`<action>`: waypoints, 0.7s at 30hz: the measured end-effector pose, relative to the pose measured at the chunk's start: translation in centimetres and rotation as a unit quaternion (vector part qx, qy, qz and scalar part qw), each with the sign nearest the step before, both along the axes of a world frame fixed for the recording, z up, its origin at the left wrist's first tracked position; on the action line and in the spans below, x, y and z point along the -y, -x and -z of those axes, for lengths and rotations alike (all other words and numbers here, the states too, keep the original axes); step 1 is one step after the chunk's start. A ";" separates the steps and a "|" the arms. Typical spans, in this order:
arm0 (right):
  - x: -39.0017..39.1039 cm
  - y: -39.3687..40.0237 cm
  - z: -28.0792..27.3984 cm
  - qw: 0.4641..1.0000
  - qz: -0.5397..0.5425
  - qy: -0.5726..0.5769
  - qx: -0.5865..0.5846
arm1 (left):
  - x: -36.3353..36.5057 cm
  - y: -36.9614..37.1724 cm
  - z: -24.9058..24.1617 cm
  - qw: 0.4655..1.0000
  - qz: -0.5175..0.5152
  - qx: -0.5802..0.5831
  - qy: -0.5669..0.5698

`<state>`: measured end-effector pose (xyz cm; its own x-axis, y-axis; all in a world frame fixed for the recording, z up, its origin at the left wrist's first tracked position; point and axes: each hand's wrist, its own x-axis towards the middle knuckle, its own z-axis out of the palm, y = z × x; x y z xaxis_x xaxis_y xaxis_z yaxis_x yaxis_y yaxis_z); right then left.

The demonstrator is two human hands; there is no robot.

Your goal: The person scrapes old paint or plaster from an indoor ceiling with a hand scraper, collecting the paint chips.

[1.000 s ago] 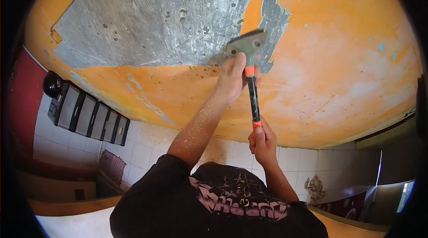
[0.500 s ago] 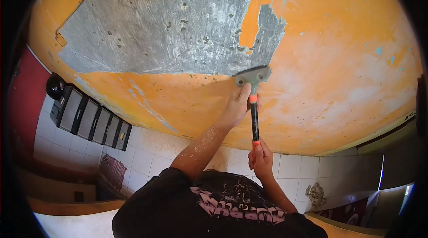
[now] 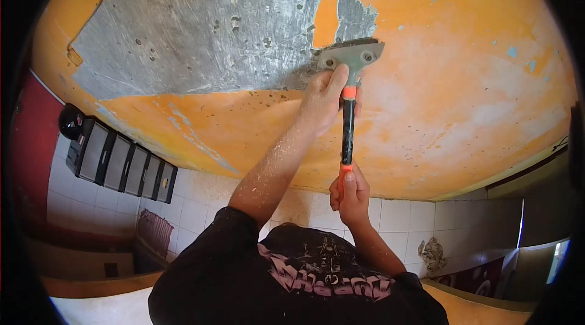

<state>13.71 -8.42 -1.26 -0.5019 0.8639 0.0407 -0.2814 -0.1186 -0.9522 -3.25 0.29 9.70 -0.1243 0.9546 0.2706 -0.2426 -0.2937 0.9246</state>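
A long-handled scraper (image 3: 348,127) has a wide grey-green head, a black shaft and orange grips. My left hand (image 3: 322,101) is closed near the top of its neck, thumb laid against the head. Lower down, my right hand (image 3: 352,196) wraps the orange handle end. The scraper's blade edge lies against the painted wall (image 3: 451,112), where orange paint meets a bare grey patch (image 3: 195,32) with dark pits. Pale flakes cover my left forearm. The fingers behind the scraper are partly hidden.
A black drawer unit (image 3: 125,163) stands at the left with a dark helmet (image 3: 71,121) by it. A thin cable (image 3: 103,8) runs along the wall. On the white tiles lie a crumpled cloth (image 3: 431,255) and a reddish striped mat (image 3: 155,231).
Both hands and the scraper have moved up the picture, and the blade now sits higher over the grey strip. The view has shifted slightly. Both hands keep their hold.
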 end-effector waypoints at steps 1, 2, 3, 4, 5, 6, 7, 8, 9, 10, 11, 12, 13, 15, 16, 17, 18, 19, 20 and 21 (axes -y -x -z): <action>-0.2 -0.3 0.8 1.000 -0.006 -0.003 0.007 | 0.0 0.1 1.0 1.000 0.001 0.003 0.006; -0.3 -0.5 1.3 1.000 -0.010 -0.009 0.012 | 0.3 0.1 2.4 1.000 -0.001 0.015 0.025; 0.5 -0.4 1.4 0.999 0.023 0.006 0.046 | 0.8 -0.1 4.0 0.999 -0.004 0.028 0.046; 0.6 -0.6 1.7 0.999 0.017 0.009 0.047 | 1.1 -0.3 5.0 0.997 -0.005 0.040 0.067; 0.5 -0.5 2.2 0.999 0.014 0.013 0.045 | 0.9 -0.4 5.4 0.997 0.003 0.047 0.057; 0.7 -0.6 2.6 0.999 0.009 0.023 0.047 | 0.7 -0.2 4.2 0.999 0.001 0.035 0.040; 0.1 -0.4 1.9 0.999 -0.001 0.007 0.032 | 0.8 -0.2 2.4 0.999 -0.002 0.027 0.030; 0.2 -0.1 1.3 1.000 0.008 0.014 0.021 | 0.6 0.2 1.4 1.000 -0.006 0.020 0.020; 0.3 0.4 0.4 1.000 0.015 0.017 0.010 | 0.2 0.7 1.4 1.000 0.005 0.002 0.007; 0.3 0.7 0.0 1.000 0.022 0.016 -0.003 | 0.5 0.7 1.7 1.000 0.004 0.018 0.020; 0.4 0.4 0.3 1.000 0.011 0.016 0.005 | 0.9 0.5 2.2 0.999 0.003 0.033 0.031; 0.8 -0.1 1.2 0.999 0.017 0.027 0.021 | 1.1 0.3 2.8 0.998 0.003 0.045 0.039; 1.3 -0.5 2.4 0.998 0.022 0.038 0.036 | 1.6 0.1 3.6 0.998 0.009 0.049 0.049; 1.5 -0.6 1.6 0.996 0.022 0.041 0.072 | 1.0 0.3 3.0 0.999 0.007 0.040 0.031; 1.3 -0.4 0.6 0.998 0.015 0.023 0.051 | 1.3 0.1 2.6 0.999 0.007 0.039 0.029; 0.8 0.0 -0.4 0.999 0.007 0.010 0.034 | 0.9 0.3 1.4 0.998 0.000 0.052 0.035; 0.7 0.2 -1.1 1.000 -0.002 -0.004 0.018 | 0.8 0.2 1.0 0.999 0.003 0.045 0.031; 0.8 0.6 -1.6 1.000 0.017 0.010 0.013 | 0.6 0.3 0.5 0.999 0.004 0.036 0.021; 1.1 0.1 -1.1 1.000 0.008 0.014 0.019 | 0.5 0.4 0.1 1.000 0.006 0.024 0.007; 1.3 -0.5 0.0 1.000 0.000 0.016 0.021 | 0.9 0.2 0.8 0.998 0.011 0.041 0.039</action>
